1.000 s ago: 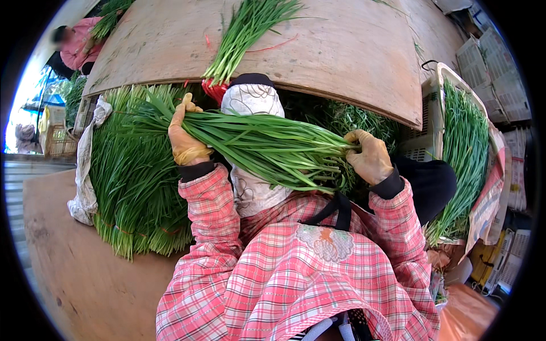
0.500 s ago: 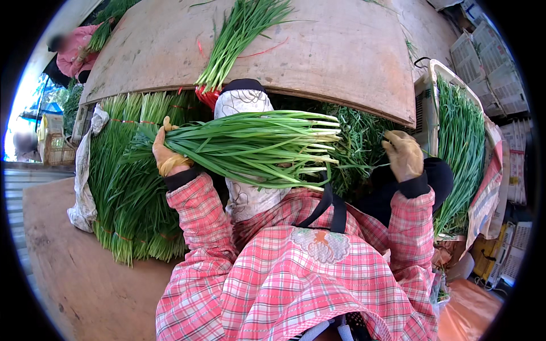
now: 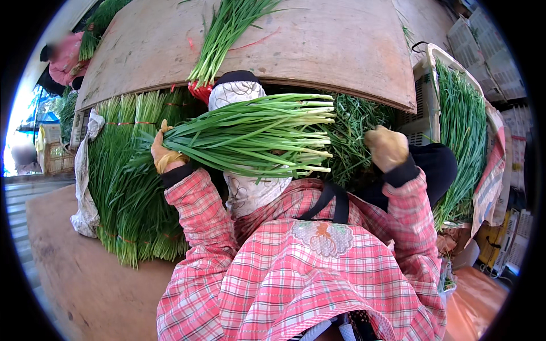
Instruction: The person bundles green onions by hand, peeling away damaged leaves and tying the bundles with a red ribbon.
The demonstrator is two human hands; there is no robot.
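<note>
My left hand (image 3: pixel 164 153), in a tan glove, is closed around the leafy end of a bunch of garlic chives (image 3: pixel 256 133). The bunch lies level across my lap, its pale stem ends fanned out toward the right. My right hand (image 3: pixel 387 149), also gloved, is curled into a fist a little right of those stem ends, apart from them. Whatever its fingers may hold is hidden. Beneath and beyond that fist lies a heap of loose green leaves (image 3: pixel 355 119), partly under the board.
A wooden board (image 3: pixel 318 51) spans the front, with another chive bunch (image 3: pixel 222 42) and red ties on it. Tied chive bundles (image 3: pixel 122 182) are stacked at left beside white sacking (image 3: pixel 85 210). A crate (image 3: pixel 433 96) of chives stands right. A person in pink (image 3: pixel 67 59) sits far left.
My right hand has moved left toward the stem ends and curled tighter; the loose leaf trailing from it no longer shows. My left hand keeps its hold on the chives.
</note>
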